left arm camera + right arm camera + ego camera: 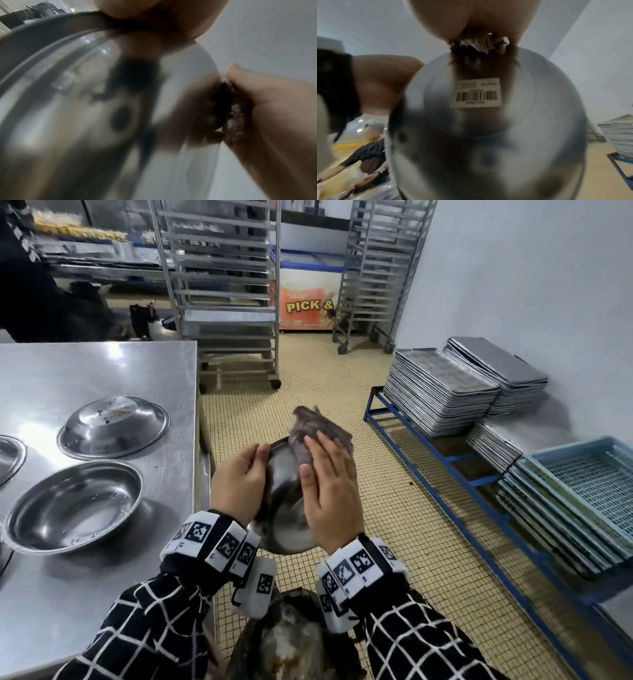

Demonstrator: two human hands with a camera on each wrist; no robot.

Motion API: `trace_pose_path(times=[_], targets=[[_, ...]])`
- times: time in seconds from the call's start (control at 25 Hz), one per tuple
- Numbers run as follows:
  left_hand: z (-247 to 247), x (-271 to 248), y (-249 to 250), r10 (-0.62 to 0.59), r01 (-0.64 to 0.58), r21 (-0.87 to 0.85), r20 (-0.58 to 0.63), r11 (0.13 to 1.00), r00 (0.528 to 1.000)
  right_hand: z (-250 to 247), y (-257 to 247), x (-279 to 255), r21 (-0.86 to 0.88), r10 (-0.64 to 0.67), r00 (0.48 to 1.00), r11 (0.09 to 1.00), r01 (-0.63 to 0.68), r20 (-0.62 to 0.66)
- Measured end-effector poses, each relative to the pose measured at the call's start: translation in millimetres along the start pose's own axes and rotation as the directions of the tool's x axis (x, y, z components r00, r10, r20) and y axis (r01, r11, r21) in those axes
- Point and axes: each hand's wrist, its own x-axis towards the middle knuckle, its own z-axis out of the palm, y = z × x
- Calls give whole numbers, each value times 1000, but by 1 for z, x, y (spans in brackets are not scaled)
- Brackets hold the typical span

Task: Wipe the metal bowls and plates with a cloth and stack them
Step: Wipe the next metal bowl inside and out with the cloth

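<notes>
My left hand [246, 474] grips the rim of a metal bowl [284, 518] that I hold tilted in the air above the tiled floor, right of the table. My right hand [329, 487] lies flat on a grey-brown cloth [318, 426] and presses it against the bowl's outer side, fingers straight. In the right wrist view the bowl's underside [488, 142] carries a barcode label [477, 93], with the cloth [477, 43] bunched under my palm. The left wrist view, blurred, shows the bowl's inside [77, 108] and the cloth [235, 116] beside it.
On the steel table [85, 371] at left stand an upright bowl [75, 505], an upturned one [113, 426] and part of another [10, 457]. Tray stacks [442, 392] and blue crates [582, 491] sit on a blue rack at right. Wheeled racks [226, 285] stand behind. Another person [368, 155] is nearby.
</notes>
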Motion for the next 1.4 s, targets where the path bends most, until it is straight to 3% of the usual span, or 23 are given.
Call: trace_pose_path(times=[0.08, 0.16, 0.2, 0.32, 0.48, 0.6, 0.68, 0.76, 0.84, 0.92, 1.0, 1.08, 1.16, 1.28, 1.4], targets=[[-2, 2, 1, -46, 46, -47, -17, 998, 999, -4, 11, 8, 183, 238, 971, 954, -236, 7], [-5, 4, 0, -117, 108, -164, -48, 980, 992, -5, 26, 9, 356, 406, 909, 839, -411, 92], [-5, 4, -2, -140, 125, -200, -64, 972, 988, -5, 29, 4, 368, 394, 914, 840, -400, 94], [-1, 0, -5, -169, 156, -220, -40, 963, 985, 5, 21, -16, 220, 177, 984, 959, -180, 33], [5, -5, 1, -134, 142, -324, 45, 935, 990, 16, -2, -12, 62, 1, 1000, 998, 1, -23], [2, -4, 7, -44, 59, -311, 55, 949, 997, 9, -8, 16, 43, 74, 993, 997, -70, -97], [-2, -3, 4, -69, 81, -369, 44, 926, 997, 5, -1, 31, 143, 217, 973, 969, -204, -83], [-7, -2, -2, -157, 146, -443, 13, 885, 988, -3, 12, 33, 343, 425, 905, 848, -403, 12], [-11, -1, -9, -203, 169, -489, -15, 855, 979, -4, 32, 25, 553, 623, 767, 589, -590, 153], [-13, -2, -14, -228, 186, -505, -23, 843, 973, 2, 48, 9, 642, 711, 648, 367, -673, 273], [-15, -4, -21, -230, 201, -475, -2, 857, 973, 6, 54, -6, 651, 739, 610, 317, -690, 286], [-15, -5, -33, -200, 206, -411, 57, 888, 978, 1, 55, -8, 640, 736, 630, 364, -676, 247], [-19, -7, -39, -170, 211, -368, 141, 906, 975, -17, 52, 1, 570, 649, 729, 521, -635, 219], [-25, -9, -30, -94, 184, -343, 264, 921, 960, -37, 53, 20, 402, 381, 888, 794, -457, 258], [-23, -11, -9, -82, 161, -203, 351, 966, 933, -35, 50, 33, 215, 79, 927, 962, -167, 368]])
